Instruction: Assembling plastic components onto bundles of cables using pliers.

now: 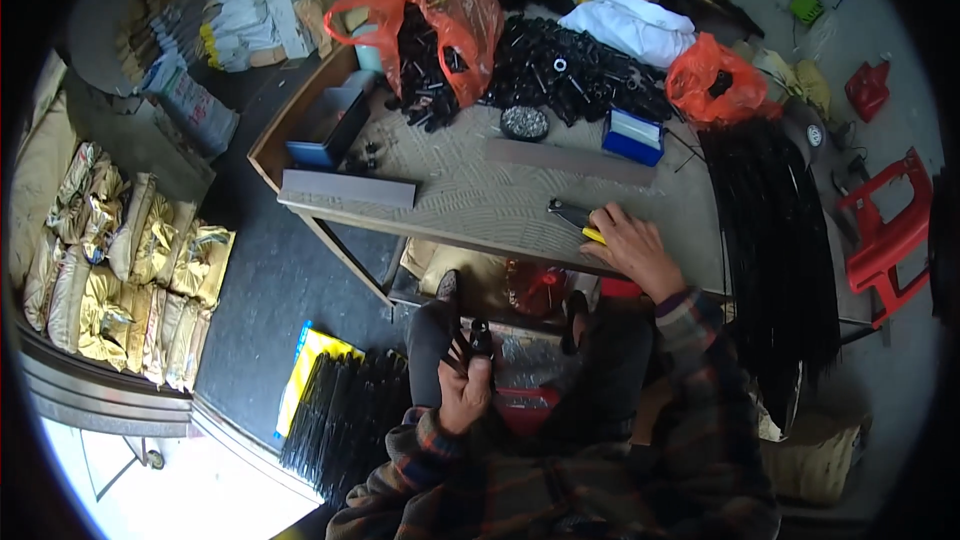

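The left hand (463, 395) is clenched around a few thin black rods (462, 345) over the lap. The right hand (632, 245) grasps yellow-handled pliers (580, 219) (jaws dark) on the table (480, 195), near a blue box (633, 135).

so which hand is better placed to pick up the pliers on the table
Right. The right hand already rests on the yellow-handled pliers at the table edge, while the left hand is down at the lap holding a black part.
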### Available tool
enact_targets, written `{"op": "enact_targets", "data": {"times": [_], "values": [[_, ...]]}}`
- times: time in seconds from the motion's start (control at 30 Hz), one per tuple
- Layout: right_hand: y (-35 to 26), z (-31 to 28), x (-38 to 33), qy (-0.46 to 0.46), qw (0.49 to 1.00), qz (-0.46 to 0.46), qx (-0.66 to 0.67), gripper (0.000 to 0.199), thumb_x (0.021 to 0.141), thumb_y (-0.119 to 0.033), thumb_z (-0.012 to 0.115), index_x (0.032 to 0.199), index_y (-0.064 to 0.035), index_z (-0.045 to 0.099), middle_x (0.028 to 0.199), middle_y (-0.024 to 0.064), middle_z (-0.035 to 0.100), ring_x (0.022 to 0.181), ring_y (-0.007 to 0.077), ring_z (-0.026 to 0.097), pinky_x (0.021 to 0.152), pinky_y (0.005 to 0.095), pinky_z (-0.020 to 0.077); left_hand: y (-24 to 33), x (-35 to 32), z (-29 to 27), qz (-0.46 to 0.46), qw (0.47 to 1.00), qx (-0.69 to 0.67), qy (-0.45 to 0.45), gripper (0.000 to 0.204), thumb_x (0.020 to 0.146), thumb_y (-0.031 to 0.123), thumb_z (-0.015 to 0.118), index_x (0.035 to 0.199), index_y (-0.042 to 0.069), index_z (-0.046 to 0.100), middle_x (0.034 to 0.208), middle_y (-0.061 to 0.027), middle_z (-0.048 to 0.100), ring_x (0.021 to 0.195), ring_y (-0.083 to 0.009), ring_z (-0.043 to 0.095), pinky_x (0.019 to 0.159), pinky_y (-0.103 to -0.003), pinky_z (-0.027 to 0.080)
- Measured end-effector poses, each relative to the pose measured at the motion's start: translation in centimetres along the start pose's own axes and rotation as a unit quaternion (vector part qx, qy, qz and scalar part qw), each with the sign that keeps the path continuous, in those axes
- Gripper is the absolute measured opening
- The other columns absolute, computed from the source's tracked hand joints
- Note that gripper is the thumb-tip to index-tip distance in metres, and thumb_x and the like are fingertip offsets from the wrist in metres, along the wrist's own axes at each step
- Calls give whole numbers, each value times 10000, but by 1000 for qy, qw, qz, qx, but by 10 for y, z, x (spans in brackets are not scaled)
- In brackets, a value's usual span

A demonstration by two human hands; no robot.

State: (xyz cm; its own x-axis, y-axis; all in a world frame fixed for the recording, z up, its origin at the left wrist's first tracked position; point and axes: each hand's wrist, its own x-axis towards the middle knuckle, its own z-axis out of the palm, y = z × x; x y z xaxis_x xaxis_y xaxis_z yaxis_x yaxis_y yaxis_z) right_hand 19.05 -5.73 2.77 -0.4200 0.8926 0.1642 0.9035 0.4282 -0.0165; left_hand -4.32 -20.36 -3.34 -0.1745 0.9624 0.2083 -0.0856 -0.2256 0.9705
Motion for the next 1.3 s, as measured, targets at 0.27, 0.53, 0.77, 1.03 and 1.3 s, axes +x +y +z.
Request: {"op": "enact_targets", "data": {"times": [0.27,0.53,0.77,1.03,1.3], "values": [[-103,31,-72,21,833,-410,371,348,740,-231,675,999,-20,578,1059,131,554,1037,252,523,913,352,403,64,61,-20,85,928,-309,193,429,902,504,408,855,80,453,626,-31,431,543,-127,405,491,-240,351],[-96,20,-77,315,635,-18,705,511,866,-436,527,1152,-20,452,1062,147,555,930,215,561,862,400,440,-41,61,-15,-139,855,-480,137,548,884,554,382,979,32,520,800,-58,590,654,-141,534,632,-254,457],[-84,80,-66,153,766,55,621,89,776,-30,625,760,18,552,628,12,497,616,49,460,531,241,378,12,18,35,21,985,-107,-130,570,717,65,722,1215,16,450,1108,-96,504,1061,-186,486,925,-286,364],[-113,99,-83,-9,720,9,693,276,771,-117,687,980,-7,546,824,4,546,771,64,508,660,236,437,53,36,30,137,981,65,-122,237,732,17,667,955,-22,596,846,-96,588,752,-166,548,673,-251,431],[-104,11,-61,140,656,-1,742,171,759,-42,685,839,-7,538,745,-23,535,691,46,480,582,199,392,50,29,42,112,993,46,8,215,787,-9,613,1001,-15,585,848,-66,593,756,-135,557,683,-242,444]]}}
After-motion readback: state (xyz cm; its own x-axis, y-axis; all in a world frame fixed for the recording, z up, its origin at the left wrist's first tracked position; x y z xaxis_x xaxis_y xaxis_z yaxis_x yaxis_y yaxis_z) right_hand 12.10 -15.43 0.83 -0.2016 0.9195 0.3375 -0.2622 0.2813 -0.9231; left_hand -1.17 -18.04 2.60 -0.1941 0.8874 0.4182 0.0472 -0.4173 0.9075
